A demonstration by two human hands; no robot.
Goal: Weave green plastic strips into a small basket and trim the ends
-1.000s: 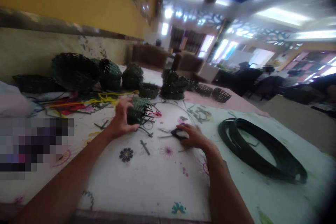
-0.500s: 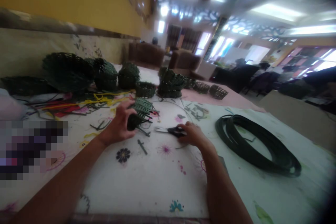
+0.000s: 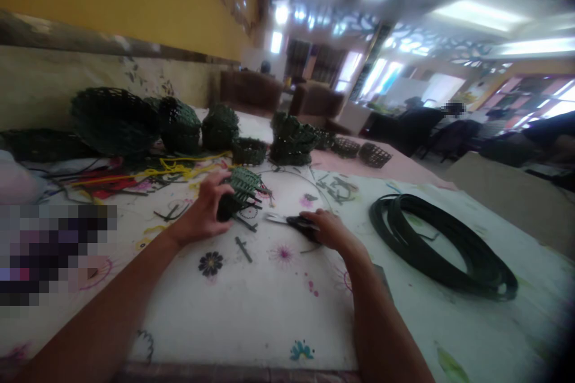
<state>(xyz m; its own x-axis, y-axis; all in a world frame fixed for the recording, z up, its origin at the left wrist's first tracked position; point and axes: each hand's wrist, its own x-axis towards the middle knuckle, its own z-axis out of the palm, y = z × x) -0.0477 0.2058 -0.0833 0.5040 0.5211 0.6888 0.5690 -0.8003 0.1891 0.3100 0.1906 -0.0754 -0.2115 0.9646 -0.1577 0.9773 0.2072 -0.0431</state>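
My left hand (image 3: 207,206) is curled round a small green woven basket (image 3: 244,184), which lies tipped on its side with loose strip ends pointing right. My right hand (image 3: 324,227) grips the dark handles of a pair of scissors (image 3: 299,223) close to the tabletop. The scissors' blades point left toward the basket, apart from it. Short cut pieces of dark green strip (image 3: 243,249) lie on the flowered cloth just in front of the basket. My right fingers partly hide the scissors' handles.
Several finished-looking green baskets (image 3: 291,140) stand along the back. A large coil of dark green strip (image 3: 442,251) lies at the right. Yellow strands (image 3: 184,166) and a red piece (image 3: 110,185) are at the left. More strip offcuts (image 3: 336,187) lie beyond my right hand.
The scissors have turned slightly, their blade tips shifting a little up and left. My right hand has shifted slightly with them; my left hand and the basket stay almost still.
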